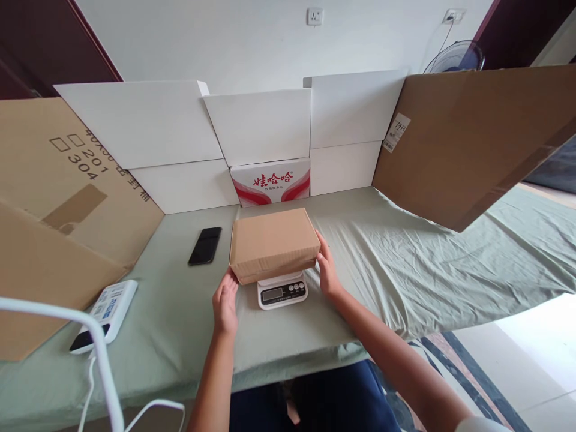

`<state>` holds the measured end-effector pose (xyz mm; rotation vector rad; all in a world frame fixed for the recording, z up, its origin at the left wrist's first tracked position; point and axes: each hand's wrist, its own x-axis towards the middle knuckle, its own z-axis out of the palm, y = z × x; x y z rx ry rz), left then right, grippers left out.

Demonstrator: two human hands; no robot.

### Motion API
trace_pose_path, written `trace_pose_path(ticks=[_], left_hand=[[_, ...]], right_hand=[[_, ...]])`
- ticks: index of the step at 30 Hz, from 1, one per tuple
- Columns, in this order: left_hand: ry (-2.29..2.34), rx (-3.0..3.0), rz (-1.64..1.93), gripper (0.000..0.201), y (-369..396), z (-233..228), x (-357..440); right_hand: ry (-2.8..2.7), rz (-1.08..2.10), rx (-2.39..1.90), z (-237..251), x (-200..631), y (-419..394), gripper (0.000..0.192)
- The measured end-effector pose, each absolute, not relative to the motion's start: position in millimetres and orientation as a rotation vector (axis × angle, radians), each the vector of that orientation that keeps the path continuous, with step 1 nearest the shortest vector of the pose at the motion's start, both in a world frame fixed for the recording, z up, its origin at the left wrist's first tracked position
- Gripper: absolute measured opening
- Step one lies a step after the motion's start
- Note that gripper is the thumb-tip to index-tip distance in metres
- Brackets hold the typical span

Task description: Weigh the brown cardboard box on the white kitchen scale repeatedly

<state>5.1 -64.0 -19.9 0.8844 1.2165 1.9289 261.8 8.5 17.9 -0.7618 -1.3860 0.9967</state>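
A closed brown cardboard box [275, 239] sits over a small white digital scale [282, 293], hiding most of the scale's platform. The scale's display and buttons face me, and I cannot read a number on it. My left hand [225, 303] grips the box at its front left corner, fingers partly hidden behind it. At the right end, my right hand [326, 264] has its fingers and thumb around the front right corner. Left of the box lies a black smartphone [205, 246], flat on the green cloth [171, 324].
White boxes [265, 127] and a red-and-white printed carton [270, 182] stand along the back. Large cardboard panels rise at the left [49, 180] and right [468, 132]. Front left are a white device [108, 312] with a cable and a curved white tube [96, 336].
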Motion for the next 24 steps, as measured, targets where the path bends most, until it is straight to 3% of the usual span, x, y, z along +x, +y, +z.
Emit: trace_pose_path(ticks=[10,17,24], left_hand=[[1.164,0.908,1.917,0.085,-58,-8,7],[1.072,1.023,1.926,0.094,16,25,-4],[1.130,0.914,1.870,0.089,65,-3,-17]], right_hand=[[-1.386,1.007,-0.762,20,255,8,0.071],[-1.429,0.849,-0.720,43,236,73,0.073],[-1.403,0.984,-0.687,12,216,122,0.077]])
